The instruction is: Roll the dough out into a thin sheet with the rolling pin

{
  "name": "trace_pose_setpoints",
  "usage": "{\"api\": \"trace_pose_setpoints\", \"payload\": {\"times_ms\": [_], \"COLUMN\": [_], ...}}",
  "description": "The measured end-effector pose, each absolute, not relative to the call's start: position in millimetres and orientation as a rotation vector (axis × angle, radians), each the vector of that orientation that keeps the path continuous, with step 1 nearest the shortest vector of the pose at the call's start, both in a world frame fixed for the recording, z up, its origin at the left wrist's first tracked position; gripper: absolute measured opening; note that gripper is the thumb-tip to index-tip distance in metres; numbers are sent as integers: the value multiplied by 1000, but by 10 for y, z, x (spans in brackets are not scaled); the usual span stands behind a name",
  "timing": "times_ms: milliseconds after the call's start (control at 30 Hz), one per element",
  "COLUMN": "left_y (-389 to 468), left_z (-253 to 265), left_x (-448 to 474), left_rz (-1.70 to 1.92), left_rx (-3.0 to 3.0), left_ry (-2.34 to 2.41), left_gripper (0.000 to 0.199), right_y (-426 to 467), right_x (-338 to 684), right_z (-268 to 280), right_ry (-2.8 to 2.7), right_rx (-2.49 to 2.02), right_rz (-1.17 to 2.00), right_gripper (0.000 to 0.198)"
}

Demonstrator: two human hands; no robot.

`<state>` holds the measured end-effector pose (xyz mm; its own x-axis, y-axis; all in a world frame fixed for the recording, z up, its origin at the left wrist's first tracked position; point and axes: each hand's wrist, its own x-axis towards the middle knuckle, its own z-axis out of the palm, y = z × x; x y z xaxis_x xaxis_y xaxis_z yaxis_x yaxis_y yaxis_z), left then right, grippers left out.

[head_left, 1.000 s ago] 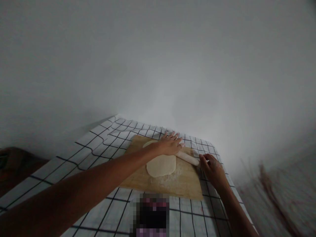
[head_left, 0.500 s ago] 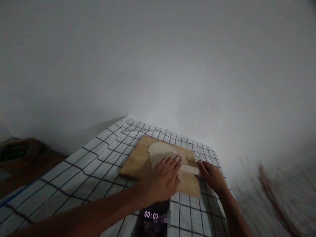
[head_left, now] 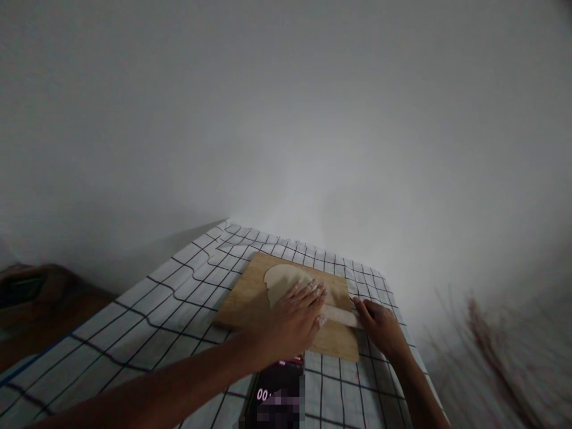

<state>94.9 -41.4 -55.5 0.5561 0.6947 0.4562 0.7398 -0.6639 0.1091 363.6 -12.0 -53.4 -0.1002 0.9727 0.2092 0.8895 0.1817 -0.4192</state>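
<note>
A flattened sheet of pale dough [head_left: 282, 281] lies on a wooden board [head_left: 243, 298]. My left hand [head_left: 297, 313] rests flat over the dough's right side, its floury fingers stretched out and close together. From beside that hand a pale rolling pin [head_left: 342, 316] extends right across the board; how far it runs beneath the left hand is hidden. My right hand [head_left: 378, 322] is closed around the pin's right end, just past the board's edge.
A black-and-white checked cloth [head_left: 187, 304] covers the table. A phone [head_left: 272, 393] showing a timer lies in front of the board, partly blurred out. Behind rises a pale wall [head_left: 286, 119]. Dry branches [head_left: 482, 333] stand right of the table; a dark box-like object [head_left: 40, 292] sits low at left.
The whole view has shifted slightly, with the table lower in the picture. Both hands keep much the same places on the dough and the rolling pin.
</note>
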Motion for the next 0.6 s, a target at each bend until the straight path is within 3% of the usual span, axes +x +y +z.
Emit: {"api": "trace_pose_setpoints", "payload": {"times_ms": [267, 500, 600], "left_y": [694, 182, 17], "left_z": [-418, -527, -436], "left_x": [1232, 1066, 817], "left_rz": [-473, -647, -623], "left_rx": [-2711, -2727, -3017], "left_ry": [-1422, -1298, -1202], "left_gripper": [50, 48, 47], "right_y": [-58, -171, -235], "right_x": [3647, 3663, 3676], "right_z": [-545, -426, -384], "right_ry": [-1986, -2205, -2301], "right_rx": [-1890, -1751, -1693], "right_rz": [270, 518, 618], "right_gripper": [63, 65, 60]}}
